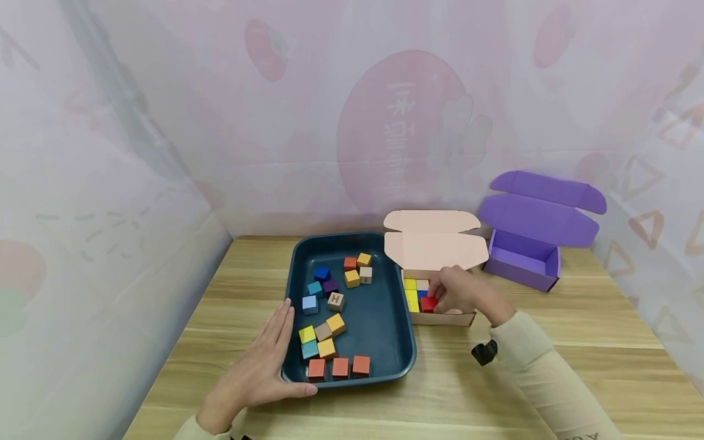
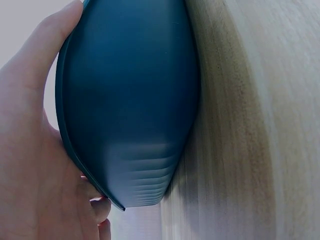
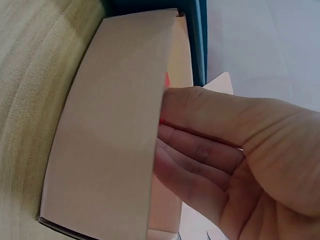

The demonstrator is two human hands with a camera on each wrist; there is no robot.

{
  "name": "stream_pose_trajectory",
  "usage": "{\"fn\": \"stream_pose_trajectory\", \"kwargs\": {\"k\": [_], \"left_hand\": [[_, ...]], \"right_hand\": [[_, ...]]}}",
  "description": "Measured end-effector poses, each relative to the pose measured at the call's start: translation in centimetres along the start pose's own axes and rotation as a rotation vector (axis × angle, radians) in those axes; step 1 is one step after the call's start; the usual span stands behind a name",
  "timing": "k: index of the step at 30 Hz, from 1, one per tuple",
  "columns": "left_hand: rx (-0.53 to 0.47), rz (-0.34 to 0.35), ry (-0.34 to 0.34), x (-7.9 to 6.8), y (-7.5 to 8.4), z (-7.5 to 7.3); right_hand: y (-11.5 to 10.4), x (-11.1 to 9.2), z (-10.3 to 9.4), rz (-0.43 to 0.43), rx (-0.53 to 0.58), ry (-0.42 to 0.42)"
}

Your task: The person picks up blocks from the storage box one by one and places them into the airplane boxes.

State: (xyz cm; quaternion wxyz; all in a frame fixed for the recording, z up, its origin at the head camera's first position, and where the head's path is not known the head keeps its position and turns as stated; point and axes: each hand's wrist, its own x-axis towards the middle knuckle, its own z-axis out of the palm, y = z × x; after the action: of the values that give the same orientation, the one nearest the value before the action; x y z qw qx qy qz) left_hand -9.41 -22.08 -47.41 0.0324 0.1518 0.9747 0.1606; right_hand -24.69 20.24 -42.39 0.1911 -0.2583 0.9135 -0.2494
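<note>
My right hand (image 1: 458, 289) reaches into a pale peach cardboard box (image 1: 442, 319) and pinches a red block (image 1: 427, 305) inside it. Beside that block lie yellow blocks (image 1: 411, 296), a blue one and a pale one. The right wrist view shows the thumb and fingers behind the box's front wall (image 3: 110, 125), which hides most of the red block. Fingers straight, my left hand (image 1: 255, 370) rests along the near left corner of a dark blue tray (image 1: 379, 324), the thumb at its front rim. Several coloured wooden blocks sit in the tray, including three orange-red ones along the front.
An open purple box (image 1: 519, 269) stands at the back right, lid raised. The peach box's lid (image 1: 434, 244) also stands open, its box close against the tray's right side. Everything is on a wooden table (image 1: 478, 391) with a patterned curtain (image 1: 308, 122) behind.
</note>
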Motion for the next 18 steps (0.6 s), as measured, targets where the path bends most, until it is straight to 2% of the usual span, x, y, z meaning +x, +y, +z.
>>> {"fn": "stream_pose_trajectory", "kwargs": {"k": [4,18], "left_hand": [[-0.001,0.001,-0.001,0.0,0.0,-0.1],[0.005,0.001,-0.001,-0.1,0.1,0.0]], "right_hand": [[0.3,0.4,0.4,-0.026,-0.045,0.022],[0.6,0.7,1.4,-0.014,-0.155,0.076]]}}
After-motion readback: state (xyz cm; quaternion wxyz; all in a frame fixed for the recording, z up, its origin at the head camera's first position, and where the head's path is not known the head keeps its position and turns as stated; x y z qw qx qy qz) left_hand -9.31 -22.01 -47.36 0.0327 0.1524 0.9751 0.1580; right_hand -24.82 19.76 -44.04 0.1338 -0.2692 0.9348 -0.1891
